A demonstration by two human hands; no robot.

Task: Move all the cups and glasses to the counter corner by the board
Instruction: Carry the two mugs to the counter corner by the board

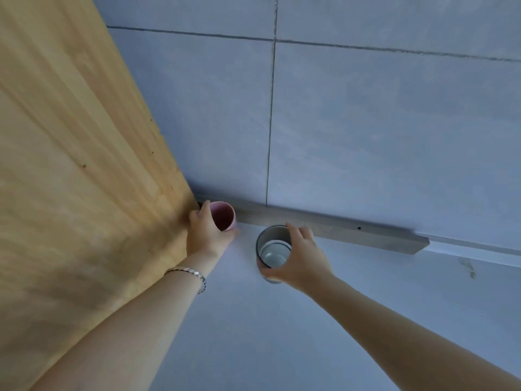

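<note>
- Head view, left side: the left hand point(207, 232) is wrapped around the side of a pink cup point(224, 215), fingers curled on its left wall and the thumb side toward the viewer. The cup stands upright with its mouth open to the camera, right in the counter corner where the wooden board point(84, 165) meets the back wall. It sits just beside the board's edge and close to the grey strip point(338, 230) at the foot of the wall. A side grip suits this spot, I judge, since it lets the cup be pushed tight into the corner without a hand over its rim.
- Head view, right side: the right hand point(296, 258) grips a clear glass point(273, 249) with a dark rim, thumb on the near wall and fingers over the far rim. The glass is upright and near the pink cup, a small gap between them. Whether its base rests on the counter point(366, 320) or hangs just above it I cannot tell.
- Head view, surroundings: a bracelet point(189, 273) circles the left wrist. The tiled wall point(380, 122) fills the upper frame. No other cups or glasses show here.
- Judgement: both vessels appear to be at or nearly at their goal spot. The likely next need is to set the glass down beside the cup and let go of both without knocking one into the other; how many vessels remain elsewhere cannot be known from this view.
</note>
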